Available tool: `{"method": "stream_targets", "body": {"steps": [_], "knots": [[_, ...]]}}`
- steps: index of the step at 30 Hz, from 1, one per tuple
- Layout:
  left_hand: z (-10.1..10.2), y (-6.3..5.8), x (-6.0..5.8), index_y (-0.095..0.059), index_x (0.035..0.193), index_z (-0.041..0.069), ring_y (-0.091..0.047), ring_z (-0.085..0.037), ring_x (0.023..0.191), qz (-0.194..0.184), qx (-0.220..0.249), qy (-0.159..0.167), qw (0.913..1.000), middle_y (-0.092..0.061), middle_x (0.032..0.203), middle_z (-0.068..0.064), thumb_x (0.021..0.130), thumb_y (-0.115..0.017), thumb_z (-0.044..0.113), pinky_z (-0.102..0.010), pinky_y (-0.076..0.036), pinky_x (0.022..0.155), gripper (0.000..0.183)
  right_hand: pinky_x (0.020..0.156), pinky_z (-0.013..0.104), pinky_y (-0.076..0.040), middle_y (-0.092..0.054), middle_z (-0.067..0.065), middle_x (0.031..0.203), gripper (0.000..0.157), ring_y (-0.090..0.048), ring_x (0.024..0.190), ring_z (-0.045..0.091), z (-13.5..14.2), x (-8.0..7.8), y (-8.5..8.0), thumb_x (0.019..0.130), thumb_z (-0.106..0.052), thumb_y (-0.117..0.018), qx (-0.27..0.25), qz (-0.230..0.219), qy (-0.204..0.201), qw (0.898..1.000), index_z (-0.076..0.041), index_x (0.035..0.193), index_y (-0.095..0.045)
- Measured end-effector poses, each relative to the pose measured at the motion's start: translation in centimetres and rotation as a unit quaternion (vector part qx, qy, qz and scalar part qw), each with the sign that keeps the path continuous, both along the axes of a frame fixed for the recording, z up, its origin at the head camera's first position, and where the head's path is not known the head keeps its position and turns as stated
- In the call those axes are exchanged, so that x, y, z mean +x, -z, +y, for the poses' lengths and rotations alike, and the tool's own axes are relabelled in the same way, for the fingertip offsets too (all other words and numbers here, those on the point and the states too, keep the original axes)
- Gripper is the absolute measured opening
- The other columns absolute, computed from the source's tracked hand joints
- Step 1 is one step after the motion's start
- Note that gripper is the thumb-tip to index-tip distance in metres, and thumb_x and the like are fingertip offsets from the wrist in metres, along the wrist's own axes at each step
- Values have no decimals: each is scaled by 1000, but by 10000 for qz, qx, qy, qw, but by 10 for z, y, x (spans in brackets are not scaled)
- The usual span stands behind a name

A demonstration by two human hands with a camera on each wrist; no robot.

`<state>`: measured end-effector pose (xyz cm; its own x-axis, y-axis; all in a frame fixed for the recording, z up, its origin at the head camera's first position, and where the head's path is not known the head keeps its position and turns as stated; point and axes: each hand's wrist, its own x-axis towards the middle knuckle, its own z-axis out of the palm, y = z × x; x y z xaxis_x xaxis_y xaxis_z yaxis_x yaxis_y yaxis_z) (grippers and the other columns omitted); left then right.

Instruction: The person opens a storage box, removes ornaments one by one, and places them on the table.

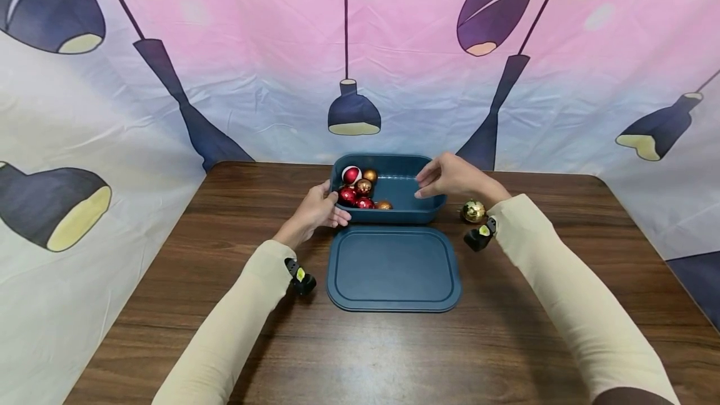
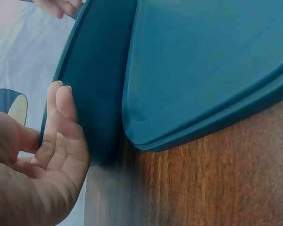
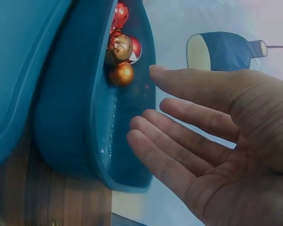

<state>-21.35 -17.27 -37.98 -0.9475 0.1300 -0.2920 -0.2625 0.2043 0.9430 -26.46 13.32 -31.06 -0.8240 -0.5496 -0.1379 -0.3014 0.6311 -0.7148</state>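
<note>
A dark blue-green rectangular box (image 1: 405,214) stands near the table's back edge. Several shiny Christmas baubles (image 1: 364,187), red, copper and gold, are gathered in its left part. My left hand (image 1: 316,208) holds the box's left front corner, with the fingers against the outer front wall in the left wrist view. Over the box's right end hovers my right hand (image 1: 444,175), its fingers extended and apart with nothing between them, as the right wrist view shows. A gold bauble (image 1: 474,211) lies on the table right of the box, close to the right wrist.
The matching flat lid (image 1: 394,269) lies on the wooden table (image 1: 270,342) just in front of the box. Behind the table's far edge hangs a cloth backdrop (image 1: 281,80) printed with lamps. A black camera (image 1: 478,238) on the right wrist is near the gold bauble.
</note>
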Motion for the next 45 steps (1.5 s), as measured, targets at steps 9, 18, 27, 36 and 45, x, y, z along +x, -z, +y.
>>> {"method": "stream_targets", "body": {"steps": [9,18,27,36,45], "knots": [[0,1,0,-9,165,16,-72,-19,65,-48,98,-38,9999,-74,84,-16,113,-32,18,-22,-54,56,57,86,42,-58,-73,19,108,36,-70,100,30,-23,-8,14,87,-8,-81,27,-150,-406,9991,7,118,-70],[0,1,0,-13,164,15,-74,-23,68,60,3,9,10000,-74,85,-18,113,-32,19,-24,-56,57,55,85,40,-58,-73,18,106,35,-70,97,28,-38,-14,27,87,-7,-80,181,-221,-479,9984,8,117,-71],[1,1,-1,-13,164,14,-72,-20,65,34,68,-6,10000,-73,80,-16,113,-31,17,-24,-55,56,55,85,39,-59,-72,23,108,31,-70,99,31,-49,-15,38,88,4,-76,-11,-508,-453,9977,12,117,-69],[2,0,0,-9,164,15,-72,-19,64,-42,97,-70,9999,-73,80,-15,113,-32,18,-24,-55,57,57,84,39,-58,-73,21,107,25,-70,99,31,-56,-17,47,87,1,-78,53,-283,-465,9985,9,109,-73],[2,1,0,-10,165,16,-73,-21,66,-39,62,-77,9999,-73,80,-15,113,-32,18,-24,-55,57,56,85,38,-58,-73,22,107,20,-71,96,30,-58,-16,54,89,5,-73,26,-363,-334,9988,9,109,-73]]}}
